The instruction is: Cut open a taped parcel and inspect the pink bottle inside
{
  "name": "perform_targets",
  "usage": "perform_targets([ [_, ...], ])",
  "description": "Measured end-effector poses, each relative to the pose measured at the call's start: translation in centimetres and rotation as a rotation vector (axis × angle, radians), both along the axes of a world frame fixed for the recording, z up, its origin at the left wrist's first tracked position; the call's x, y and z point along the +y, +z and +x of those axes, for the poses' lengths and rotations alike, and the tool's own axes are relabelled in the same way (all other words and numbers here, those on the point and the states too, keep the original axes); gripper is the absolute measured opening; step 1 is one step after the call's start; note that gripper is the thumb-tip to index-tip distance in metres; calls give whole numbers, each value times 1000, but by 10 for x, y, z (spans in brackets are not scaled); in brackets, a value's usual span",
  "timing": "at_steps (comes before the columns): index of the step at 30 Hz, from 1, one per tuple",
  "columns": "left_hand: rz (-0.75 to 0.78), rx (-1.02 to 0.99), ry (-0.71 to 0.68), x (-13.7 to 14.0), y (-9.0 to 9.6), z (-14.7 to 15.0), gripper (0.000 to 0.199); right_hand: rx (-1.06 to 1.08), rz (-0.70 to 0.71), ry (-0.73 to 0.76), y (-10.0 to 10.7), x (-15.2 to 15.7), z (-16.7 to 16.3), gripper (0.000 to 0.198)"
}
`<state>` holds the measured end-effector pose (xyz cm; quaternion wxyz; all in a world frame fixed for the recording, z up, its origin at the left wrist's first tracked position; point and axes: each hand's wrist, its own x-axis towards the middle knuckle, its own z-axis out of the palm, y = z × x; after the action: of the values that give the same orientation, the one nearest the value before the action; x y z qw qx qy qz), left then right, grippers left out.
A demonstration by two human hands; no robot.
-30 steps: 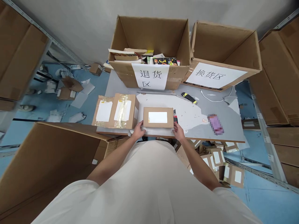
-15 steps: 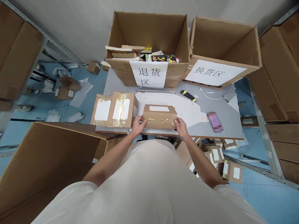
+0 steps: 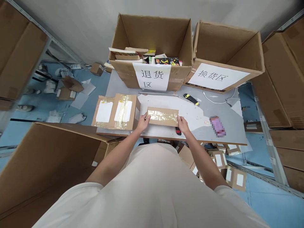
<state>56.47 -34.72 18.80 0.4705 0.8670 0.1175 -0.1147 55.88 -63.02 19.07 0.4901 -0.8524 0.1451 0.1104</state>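
1. Brown cardboard formed the slim rectangular parcel [image 3: 162, 117] between the person's two bare hands, above the near part of the grey-topped table [image 3: 234, 126], in front of the body.
2. Its long axis ran from left to right across the body, the right end tilting slightly towards the near edge.
3. From the left hand [image 3: 142, 123] the parcel stretched rightward; from the right hand [image 3: 182, 124] it stretched leftward. Neither hand was the nearer, since each touched its own end.
4. Both hands were clamped on the parcel, the left thumb lying over the upturned face; some fingers were hidden. Whether it rested on the table or was lifted slightly could not be told.
5. Shiny, see-through packing tape [image 3: 155, 116] ran along that face and caught the light in wrinkled streaks. No white label showed there, and the outline looked straight and uncrushed.
6. Just beside the right hand lay a red-and-black cutter [image 3: 178, 130], partly covered; two brown cardboard boxes with white labels [image 3: 123, 111] stood left of the left hand.
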Motion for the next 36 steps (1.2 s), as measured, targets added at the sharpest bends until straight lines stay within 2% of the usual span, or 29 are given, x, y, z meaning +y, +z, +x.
perform_targets([
  [3, -40, 5, 47, 6, -3, -8, 53, 18, 141, -19, -9, -8, -13, 59],
  [5, -102, -2, 82, 12, -9, -19, 50, -2, 185, -35, -16, -15, -25, 51],
  [7, -152, 3, 68, 18, -17, -31, 51, -20, 181, -13, -22, -21, -37, 48],
  [11, -150, 14, -9, 21, -30, -47, 66, -2, 187, 81, -31, -19, -49, 62],
  [13, -150, 10, -28, 17, -32, -47, 63, 8, 196, 91, -32, -11, -47, 64],
  [15, -147, -5, -39, 11, -30, -44, 53, 13, 196, 64, -30, -2, -42, 58],
  [20, -72, -77, 19, 8, -12, -38, 38, -11, 135, 41, -11, 2, -29, 39],
  [24, 26, -107, 47, 10, -4, -33, 36, -10, -62, 108, 3, -1, -17, 34],
  [30, 61, -77, 36, 5, -16, -11, 34, 61, -162, 85, -12, 9, 13, 40],
  [36, 24, -65, 60, 6, -25, -8, 38, 56, -126, 102, -18, 4, 16, 44],
])
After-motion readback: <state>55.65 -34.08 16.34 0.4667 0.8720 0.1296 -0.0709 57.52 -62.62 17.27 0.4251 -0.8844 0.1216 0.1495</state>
